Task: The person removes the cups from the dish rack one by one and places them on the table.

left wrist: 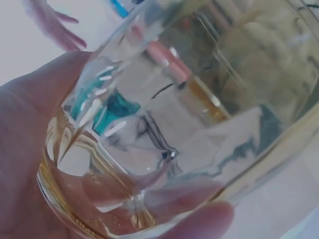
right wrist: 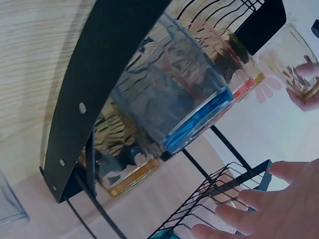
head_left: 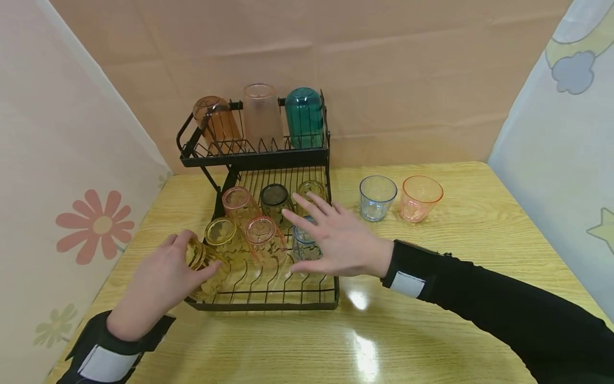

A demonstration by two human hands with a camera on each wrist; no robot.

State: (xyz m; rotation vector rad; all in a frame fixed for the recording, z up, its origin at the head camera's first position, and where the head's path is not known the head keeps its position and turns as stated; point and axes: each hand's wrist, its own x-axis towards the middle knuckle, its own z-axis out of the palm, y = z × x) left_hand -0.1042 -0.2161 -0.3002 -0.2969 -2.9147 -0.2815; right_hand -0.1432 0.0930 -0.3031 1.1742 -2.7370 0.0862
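Observation:
My left hand (head_left: pixel 163 274) grips a yellow-tinted glass (head_left: pixel 211 277) at the front left corner of the black dish rack (head_left: pixel 268 306). In the left wrist view, thumb and fingers wrap the base end of this faceted glass (left wrist: pixel 174 124), which is tilted. My right hand (head_left: pixel 338 240) is spread with its fingers apart over the rack's right side, holding nothing. Partly behind it stands an upside-down blue-tinted glass (head_left: pixel 303 244), seen whole in the right wrist view. Beside the held glass are an upturned yellow glass (head_left: pixel 223 234) and a pink glass (head_left: pixel 264 234).
Further back on the lower tier stand another pink glass (head_left: pixel 238 200), a dark grey glass (head_left: pixel 275 200) and a yellowish glass (head_left: pixel 310 188). Brown (head_left: pixel 218 120), frosted pink (head_left: pixel 263 117) and teal (head_left: pixel 304 117) glasses fill the upper tier. Blue-rimmed (head_left: pixel 376 200) and orange-pink (head_left: pixel 418 200) glasses stand upright at right.

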